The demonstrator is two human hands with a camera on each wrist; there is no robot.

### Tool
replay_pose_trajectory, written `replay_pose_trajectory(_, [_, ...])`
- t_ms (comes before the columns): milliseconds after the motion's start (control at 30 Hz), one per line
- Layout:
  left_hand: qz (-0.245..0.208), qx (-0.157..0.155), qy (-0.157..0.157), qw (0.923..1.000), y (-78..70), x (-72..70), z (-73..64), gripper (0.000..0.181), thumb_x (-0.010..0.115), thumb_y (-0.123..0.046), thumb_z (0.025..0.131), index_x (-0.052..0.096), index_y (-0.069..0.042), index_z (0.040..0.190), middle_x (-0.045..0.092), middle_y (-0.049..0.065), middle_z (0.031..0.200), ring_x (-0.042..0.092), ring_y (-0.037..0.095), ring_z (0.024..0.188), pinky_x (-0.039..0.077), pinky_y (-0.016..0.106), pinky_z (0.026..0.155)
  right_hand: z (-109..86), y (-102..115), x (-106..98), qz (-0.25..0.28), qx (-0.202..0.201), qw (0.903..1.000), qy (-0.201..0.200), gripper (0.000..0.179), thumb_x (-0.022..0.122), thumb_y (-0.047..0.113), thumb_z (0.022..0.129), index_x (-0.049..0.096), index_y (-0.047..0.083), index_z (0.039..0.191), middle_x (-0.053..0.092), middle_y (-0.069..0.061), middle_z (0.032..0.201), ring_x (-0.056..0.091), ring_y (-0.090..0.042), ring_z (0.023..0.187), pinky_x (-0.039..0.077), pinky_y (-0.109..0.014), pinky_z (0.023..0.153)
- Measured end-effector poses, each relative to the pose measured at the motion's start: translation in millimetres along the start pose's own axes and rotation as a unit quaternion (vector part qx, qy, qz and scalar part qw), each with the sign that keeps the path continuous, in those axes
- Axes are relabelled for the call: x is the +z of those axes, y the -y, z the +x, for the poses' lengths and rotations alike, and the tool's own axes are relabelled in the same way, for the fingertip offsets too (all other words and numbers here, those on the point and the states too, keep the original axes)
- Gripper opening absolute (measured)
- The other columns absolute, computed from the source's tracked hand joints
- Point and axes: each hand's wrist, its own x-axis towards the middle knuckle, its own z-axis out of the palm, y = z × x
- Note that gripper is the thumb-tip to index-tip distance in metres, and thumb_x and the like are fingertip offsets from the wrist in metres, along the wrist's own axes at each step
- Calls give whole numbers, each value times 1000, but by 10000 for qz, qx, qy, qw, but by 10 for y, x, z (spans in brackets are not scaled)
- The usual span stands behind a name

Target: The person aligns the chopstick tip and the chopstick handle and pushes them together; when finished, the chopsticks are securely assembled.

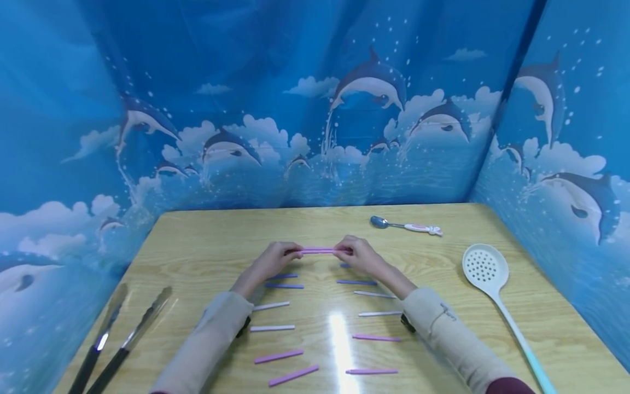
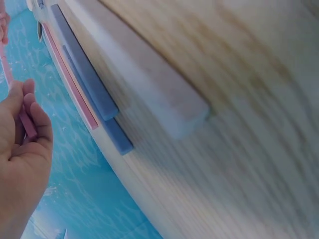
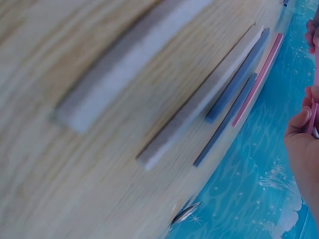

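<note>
Toward the far part of the table, my left hand (image 1: 276, 258) and my right hand (image 1: 361, 255) pinch a slim pink stick (image 1: 317, 249) at its two ends, level between them. The left wrist view shows an end of that stick (image 2: 27, 124) between the left thumb and fingers. The right wrist view catches the right hand (image 3: 305, 142) at the frame's edge, its fingers around the stick. Another pink stick (image 2: 70, 77) lies on the table, beyond blue sticks (image 2: 84, 62). Nearest the left hand is a blue stick (image 1: 284, 285); another blue stick (image 1: 356, 282) lies below the right hand.
White sticks (image 1: 272, 328) and pink-purple sticks (image 1: 293, 376) lie in two columns on the wooden table (image 1: 197, 235). Tongs (image 1: 130, 342) are at the left, a spoon (image 1: 415, 227) at the back, and a skimmer (image 1: 509, 317) at the right. Dolphin-printed blue sheets (image 1: 275, 65) surround the table.
</note>
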Motion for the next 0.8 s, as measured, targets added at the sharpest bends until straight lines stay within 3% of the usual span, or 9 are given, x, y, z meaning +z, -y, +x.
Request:
replay_pose_trajectory(167, [-69,163,-158,9997,-10,-23,-26,19,60,-11,92,70,0,105,72,10,95,68,22,89,56,32,79,1,26,11,103,-198,9996,-152,9,67,1,85,69,-5,91,61,-7,78,51,-7,68,49,-19,60])
replay_pose_trajectory(467, [-270,161,-216,9993,-64,-43,-38,20,60,-8,92,69,3,106,72,14,96,68,25,90,56,34,79,-19,55,27,274,-173,9993,-203,11,66,1,85,69,-7,93,58,-6,78,46,-5,66,45,-16,57])
replay_pose_trajectory(600, [-274,315,-235,9989,-82,-47,-45,20,60,-7,92,69,4,106,72,15,96,68,26,89,56,33,78,-32,69,35,306,-251,9987,-323,10,66,0,85,69,-7,92,57,-4,76,44,-4,65,42,-16,55])
replay_pose_trajectory(800, [-168,269,-429,9986,-105,-53,-72,19,62,-6,90,69,4,105,71,16,96,69,27,89,57,33,78,-13,92,60,359,-364,9982,-318,10,65,0,86,69,-7,92,57,-6,77,45,-4,66,43,-16,55])
